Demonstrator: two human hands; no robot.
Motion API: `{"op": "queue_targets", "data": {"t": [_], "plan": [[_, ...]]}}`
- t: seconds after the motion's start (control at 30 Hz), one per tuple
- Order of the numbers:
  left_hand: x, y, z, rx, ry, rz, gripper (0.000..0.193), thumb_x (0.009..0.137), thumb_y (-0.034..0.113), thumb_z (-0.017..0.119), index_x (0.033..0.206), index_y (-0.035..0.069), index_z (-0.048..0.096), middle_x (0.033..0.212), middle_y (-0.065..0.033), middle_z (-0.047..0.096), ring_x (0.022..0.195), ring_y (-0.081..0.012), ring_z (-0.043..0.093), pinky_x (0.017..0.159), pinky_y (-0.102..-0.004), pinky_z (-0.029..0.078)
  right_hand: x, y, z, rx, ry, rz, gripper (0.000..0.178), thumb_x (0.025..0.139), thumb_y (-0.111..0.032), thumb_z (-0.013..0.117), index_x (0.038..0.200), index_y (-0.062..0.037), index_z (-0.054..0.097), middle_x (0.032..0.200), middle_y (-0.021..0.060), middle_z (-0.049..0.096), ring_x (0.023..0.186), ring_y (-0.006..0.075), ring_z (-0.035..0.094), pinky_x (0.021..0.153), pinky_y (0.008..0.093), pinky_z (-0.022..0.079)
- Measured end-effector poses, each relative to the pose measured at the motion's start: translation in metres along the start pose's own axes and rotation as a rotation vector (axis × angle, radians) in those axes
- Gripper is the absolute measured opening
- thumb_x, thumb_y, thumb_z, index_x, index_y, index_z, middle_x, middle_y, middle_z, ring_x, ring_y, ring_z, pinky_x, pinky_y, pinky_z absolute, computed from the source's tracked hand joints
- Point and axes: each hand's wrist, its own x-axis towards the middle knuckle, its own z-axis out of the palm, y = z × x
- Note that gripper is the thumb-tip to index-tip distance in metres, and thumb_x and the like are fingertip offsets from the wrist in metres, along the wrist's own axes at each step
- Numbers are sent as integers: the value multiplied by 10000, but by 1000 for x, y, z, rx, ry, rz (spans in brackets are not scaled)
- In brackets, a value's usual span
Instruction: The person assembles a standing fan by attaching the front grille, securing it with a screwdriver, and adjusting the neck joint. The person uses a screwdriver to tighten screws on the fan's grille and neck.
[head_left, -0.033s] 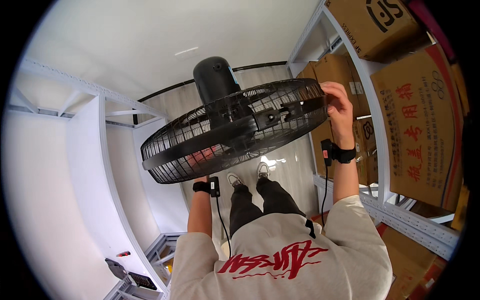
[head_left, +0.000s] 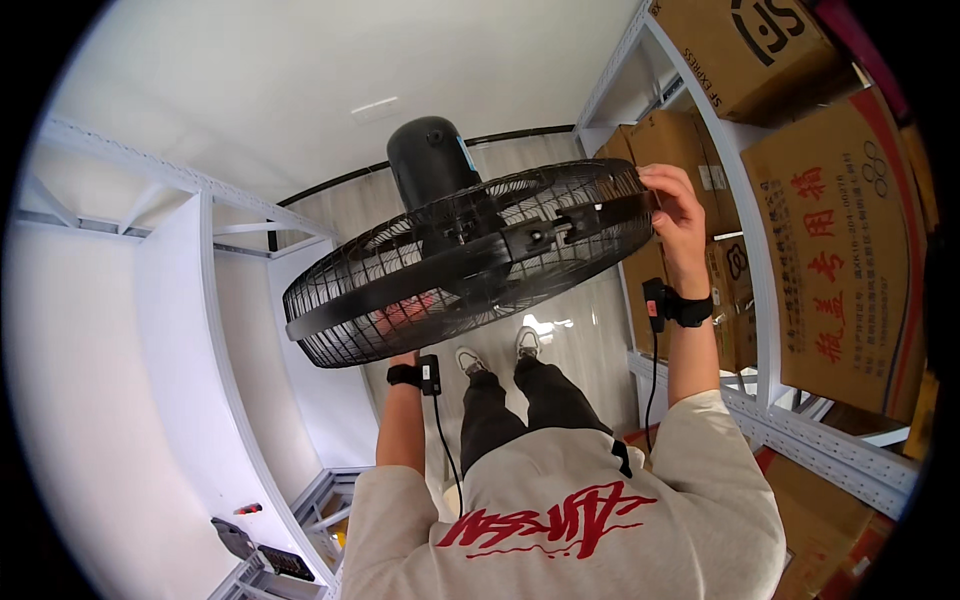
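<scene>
A large black fan [head_left: 455,262] with a round wire cage and a barrel-shaped motor housing [head_left: 428,160] fills the middle, its cage seen nearly edge-on and tilted up to the right. A flat band with a clasp [head_left: 540,238] runs around the rim. My right hand [head_left: 678,205] is at the cage's right edge, fingers curled over the rim and thumb below. My left hand [head_left: 405,312] shows only in part through the wires at the lower left; its fingers are hidden, so its grip cannot be made out. Both wrists wear black straps with small cabled boxes.
Grey metal shelving [head_left: 765,300] on the right holds several cardboard boxes [head_left: 835,250]. On the left stands a white shelf unit [head_left: 170,290], with an opened dark tool case [head_left: 285,562] and a small red-and-black tool [head_left: 248,509]. A white wall rises beyond the fan.
</scene>
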Motion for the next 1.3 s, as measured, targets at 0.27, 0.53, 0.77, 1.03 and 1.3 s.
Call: {"op": "queue_targets", "data": {"t": [0.27,0.53,0.77,1.03,1.3], "plan": [[12,-4,17,236,8,53,434,904,425,512,1189,100,550,1304,-190,529,1262,-479,438,1027,-625,343,7,-14,-10,18,-92,160,233,840,-115,690,1039,-4,639,1106,68,546,1043,189,539,921,303,424],[8,-13,17,127,8,74,481,933,438,474,1239,68,437,1352,-212,426,1220,-517,446,986,-669,350,21,-53,6,53,-71,10,380,812,-164,731,1157,-33,639,1251,91,554,1192,235,519,1000,361,406],[10,-10,16,139,41,73,447,924,426,507,1206,80,477,1307,-212,456,1218,-506,445,1019,-677,318,46,-104,39,-352,-207,-114,388,721,-138,802,1085,-52,698,1172,85,631,1089,251,595,909,345,479],[8,-14,30,169,123,129,409,947,440,459,1116,70,496,1278,-237,467,1188,-527,442,1030,-705,293,50,-110,40,-441,-208,-132,237,774,-105,761,991,-32,700,1074,90,649,991,240,613,844,335,491],[4,-15,22,231,22,113,449,955,486,420,1123,97,567,1283,-208,510,1222,-505,456,1012,-678,335,52,-116,39,-141,-245,152,321,751,-99,763,1050,-54,655,1156,82,588,1090,219,556,951,333,423]]}}
